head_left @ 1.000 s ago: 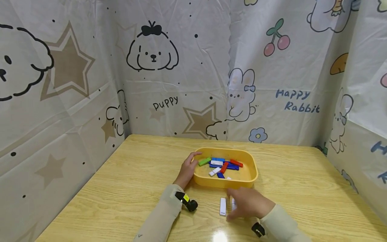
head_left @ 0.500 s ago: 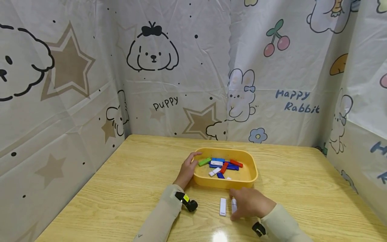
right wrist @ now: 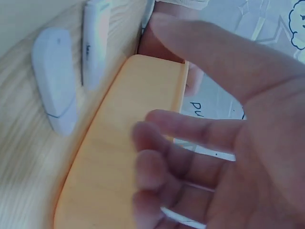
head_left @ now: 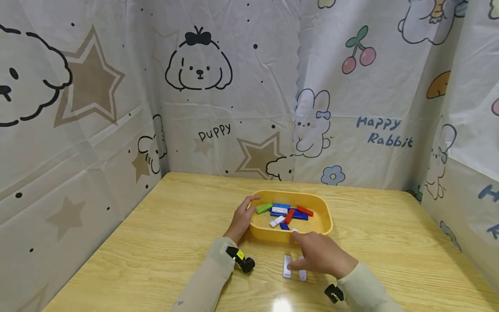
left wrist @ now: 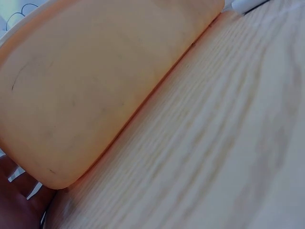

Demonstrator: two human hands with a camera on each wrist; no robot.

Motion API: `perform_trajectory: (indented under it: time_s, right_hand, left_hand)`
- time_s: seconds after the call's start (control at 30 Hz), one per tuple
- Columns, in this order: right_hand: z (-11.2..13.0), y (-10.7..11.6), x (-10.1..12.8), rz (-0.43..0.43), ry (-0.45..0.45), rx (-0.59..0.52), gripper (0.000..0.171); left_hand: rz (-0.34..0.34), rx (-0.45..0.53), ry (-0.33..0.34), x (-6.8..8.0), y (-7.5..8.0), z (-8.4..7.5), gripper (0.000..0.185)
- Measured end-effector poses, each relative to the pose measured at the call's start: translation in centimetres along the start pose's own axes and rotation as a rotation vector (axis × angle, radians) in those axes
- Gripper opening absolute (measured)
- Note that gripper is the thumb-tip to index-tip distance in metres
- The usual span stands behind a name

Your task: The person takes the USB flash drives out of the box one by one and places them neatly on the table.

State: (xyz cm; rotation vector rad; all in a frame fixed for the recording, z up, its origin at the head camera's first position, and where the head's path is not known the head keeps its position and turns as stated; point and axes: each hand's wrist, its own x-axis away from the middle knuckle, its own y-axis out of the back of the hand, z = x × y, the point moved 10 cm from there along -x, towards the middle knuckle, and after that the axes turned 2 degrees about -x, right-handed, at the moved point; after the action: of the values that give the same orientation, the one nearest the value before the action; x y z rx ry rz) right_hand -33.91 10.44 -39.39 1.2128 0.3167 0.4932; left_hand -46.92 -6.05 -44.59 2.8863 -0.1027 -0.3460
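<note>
Straight-edged white stick [right wrist: 95, 45], round-ended white stick [right wrist: 55, 81] and yellow tray [head_left: 273, 235].
Lying flat, parallel, just apart at the tray's six o'clock, pointing toward twelve; straight-edged at nine, round-ended and seamed at three. Jumbled in the tray: green, blue, red and white sticks [head_left: 289, 216].

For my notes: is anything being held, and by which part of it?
The left grip holds the yellow bin by its left end; the right grip holds nothing.

Yellow rounded-rectangular plastic bin [head_left: 269, 235], set on wood-grained bench [head_left: 187, 208]; multicoloured oblong sticks [head_left: 289, 216] contained within; before it, two white oblong sticks [head_left: 302, 274] laid side by side.
</note>
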Motion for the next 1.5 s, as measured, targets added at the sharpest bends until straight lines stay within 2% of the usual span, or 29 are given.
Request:
perform_trajectory:
  time_s: [0.2,0.37,0.5,0.63,0.83,1.0,1.17,1.33,1.5]
  right_hand:
    - [-0.1,1.8,-0.6,-0.136,0.028,-0.041,0.045]
    - [-0.1,2.8,-1.5,-0.233,0.054,-0.051,0.035]
    - [-0.9,3.2,-3.0,-0.281,0.019,-0.076,0.026]
    - [-2.5,3.0,-4.7,-0.31,-0.056,-0.108,0.021]
    - [-4.6,1.9,-6.6,-0.298,-0.169,-0.136,0.024]
    - [-5.2,1.0,-7.6,-0.262,-0.214,-0.15,0.03]
    - [-5.5,0.3,-8.5,-0.231,-0.229,-0.174,0.036]
    - [-5.6,0.0,-9.3,-0.197,-0.235,-0.199,0.035]
    - [-5.0,0.2,-10.0,-0.189,-0.157,-0.185,0.035]
  left_hand:
    - [0.027,-0.004,0.01,0.0,-0.5,0.1,0.04]
    - [0.017,-0.011,-0.011,0.2,-0.8,0.4,0.038]
    - [0.008,-0.01,-0.017,0.3,-0.7,0.4,0.038]
    - [0.006,-0.013,-0.012,0.4,-0.7,0.5,0.038]
    - [0.006,-0.015,-0.026,0.5,-0.8,0.7,0.037]
    - [0.002,-0.006,-0.037,0.4,-0.8,0.7,0.038]
    - [0.0,-0.02,-0.023,0.2,-0.8,0.8,0.038]
    - [-0.01,-0.029,-0.035,0.2,-0.3,0.0,0.038]
    - [-0.016,-0.018,-0.037,0.0,0.2,-0.3,0.038]
